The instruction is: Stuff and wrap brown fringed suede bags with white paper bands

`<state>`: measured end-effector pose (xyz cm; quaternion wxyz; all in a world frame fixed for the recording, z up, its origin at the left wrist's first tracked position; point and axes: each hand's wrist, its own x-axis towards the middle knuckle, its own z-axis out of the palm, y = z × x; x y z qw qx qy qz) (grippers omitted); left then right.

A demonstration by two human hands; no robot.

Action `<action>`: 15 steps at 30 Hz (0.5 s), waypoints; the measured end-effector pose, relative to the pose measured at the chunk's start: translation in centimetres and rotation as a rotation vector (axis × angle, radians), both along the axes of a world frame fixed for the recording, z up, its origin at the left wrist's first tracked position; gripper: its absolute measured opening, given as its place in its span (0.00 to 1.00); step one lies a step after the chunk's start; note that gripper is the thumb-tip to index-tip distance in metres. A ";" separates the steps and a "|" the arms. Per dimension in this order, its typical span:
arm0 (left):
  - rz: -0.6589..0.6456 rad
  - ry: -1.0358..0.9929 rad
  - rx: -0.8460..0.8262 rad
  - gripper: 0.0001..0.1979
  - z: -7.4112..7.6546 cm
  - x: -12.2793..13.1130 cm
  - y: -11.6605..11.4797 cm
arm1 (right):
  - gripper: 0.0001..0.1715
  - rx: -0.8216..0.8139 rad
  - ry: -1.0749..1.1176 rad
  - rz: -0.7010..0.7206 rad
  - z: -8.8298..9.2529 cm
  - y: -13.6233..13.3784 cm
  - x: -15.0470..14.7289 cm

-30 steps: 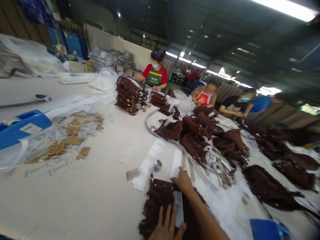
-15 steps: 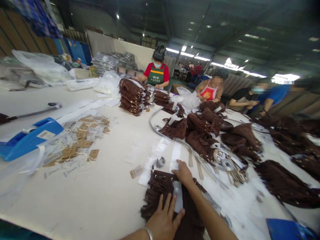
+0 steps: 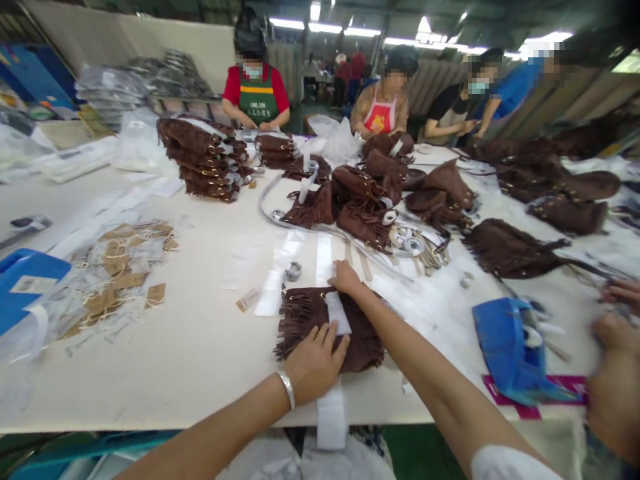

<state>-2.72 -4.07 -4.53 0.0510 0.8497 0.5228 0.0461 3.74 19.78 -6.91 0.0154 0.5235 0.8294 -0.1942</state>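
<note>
A dark brown fringed bag [image 3: 303, 310] lies flat on the table in front of me. A short pale strip [image 3: 339, 313] rests on its upper face. My left hand [image 3: 315, 363] presses on the bag with fingers spread, the tips reaching the pale strip. Under the bag runs a long white strip [image 3: 331, 420], showing beyond the top edge and hanging over the table's front edge. At the bag's top edge, my right hand [image 3: 345, 277] has its fingers curled at the far part of this strip, seemingly pinching its edge.
A blue tape dispenser [image 3: 510, 347] stands at right, near another person's blurred hand [image 3: 617, 333]. Tags [image 3: 117, 267] and a second blue dispenser [image 3: 33, 283] lie left. Stacked brown bags [image 3: 205, 160] and loose brown bags [image 3: 360, 213] are farther back. Several co-workers stand across the table.
The view has turned right and tilted down, bringing the table's front edge into sight. My right hand's fingers have curled in at the strip; my left stays on the bag.
</note>
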 end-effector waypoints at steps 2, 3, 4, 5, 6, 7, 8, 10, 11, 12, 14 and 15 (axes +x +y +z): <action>-0.002 0.003 0.005 0.32 -0.2 0.7 -0.4 | 0.30 0.008 0.016 0.023 -0.1 -0.1 0.5; -0.002 0.005 0.005 0.31 -0.6 1.0 -0.7 | 0.28 0.017 0.024 0.034 -0.2 -0.3 0.6; 0.001 0.007 0.004 0.30 -1.0 1.3 -1.0 | 0.27 0.027 0.033 0.045 -0.3 -0.5 0.7; 0.010 0.005 0.002 0.31 -1.6 1.5 -1.3 | 0.26 0.038 0.042 0.057 -0.4 -0.7 0.8; 0.025 0.000 0.001 0.32 -2.0 1.6 -1.6 | 0.25 0.048 0.053 0.069 -0.5 -0.9 0.8; 0.047 -0.008 0.000 0.33 -2.4 1.8 -1.9 | 0.24 0.057 0.063 0.082 -0.6 -1.1 0.9; 0.067 -0.018 -0.004 0.34 -2.7 1.9 -2.1 | 0.24 0.067 0.074 0.094 -0.5 -1.3 0.9; 0.096 -0.038 -0.025 0.36 -2.7 2.1 -2.5 | 0.23 0.088 0.091 0.119 -0.1 -1.9 1.2; 0.105 -0.051 -0.042 0.37 -2.5 2.1 -2.6 | 0.23 0.100 0.097 0.134 0.3 -2.1 1.2; 0.114 -0.069 -0.061 0.37 -2.1 2.1 -2.7 | 0.24 0.113 0.103 0.152 0.8 -2.4 1.2; 0.129 -0.131 -0.102 0.38 -1.1 1.9 -2.9 | 0.23 0.144 0.121 0.194 2.2 -2.6 0.6; 0.133 -0.176 -0.127 0.39 -0.4 1.7 -2.9 | 0.23 0.157 0.133 0.216 2.8 -2.6 0.0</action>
